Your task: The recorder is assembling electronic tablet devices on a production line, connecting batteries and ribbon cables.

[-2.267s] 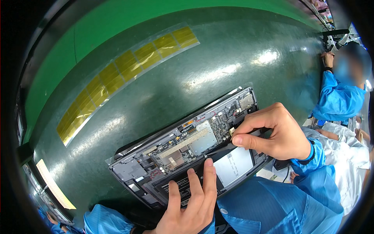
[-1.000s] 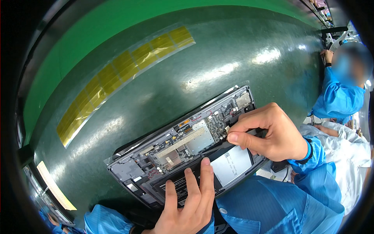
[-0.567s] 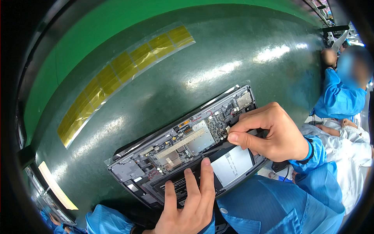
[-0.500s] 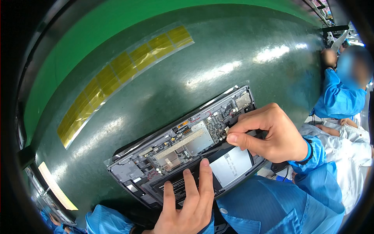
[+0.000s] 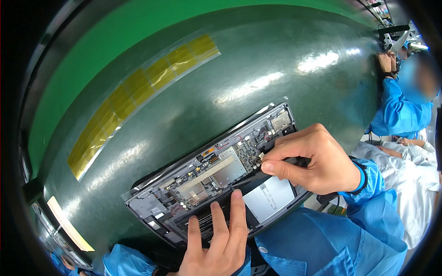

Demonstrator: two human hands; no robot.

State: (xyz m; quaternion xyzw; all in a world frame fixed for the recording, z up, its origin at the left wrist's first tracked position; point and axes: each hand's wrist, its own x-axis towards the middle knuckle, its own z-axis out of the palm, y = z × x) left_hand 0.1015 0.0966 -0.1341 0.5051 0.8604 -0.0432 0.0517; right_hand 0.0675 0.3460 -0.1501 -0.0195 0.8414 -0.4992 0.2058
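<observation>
An opened tablet-like device [image 5: 184,175] lies tilted across the bench in front of me, its inner parts bare. Along its upper half runs a circuit board [image 5: 247,155] with a silver shield plate [image 5: 228,172]. Below the board sit a black battery [image 5: 216,222] and a silver-white labelled panel [image 5: 269,198]. My left hand [image 5: 216,246] rests with spread fingers on the black battery. At the board's right end, the thumb and forefinger of my right hand [image 5: 313,161] pinch a tiny pale piece [image 5: 262,156], perhaps a connector; the fingertips cover most of it.
A strip of yellow film squares [image 5: 145,87] is stuck on the green bench mat [image 5: 184,110] beyond the device. A pale paper strip [image 5: 69,225] lies at the left edge. Far right, a co-worker in a blue sleeve [image 5: 396,110] sits at the bench, near a person in white [image 5: 400,184].
The device and both my hands appear slightly farther left in view. My right thumb and forefinger keep their pinch at the board's right end; my left fingers stay on the battery.
</observation>
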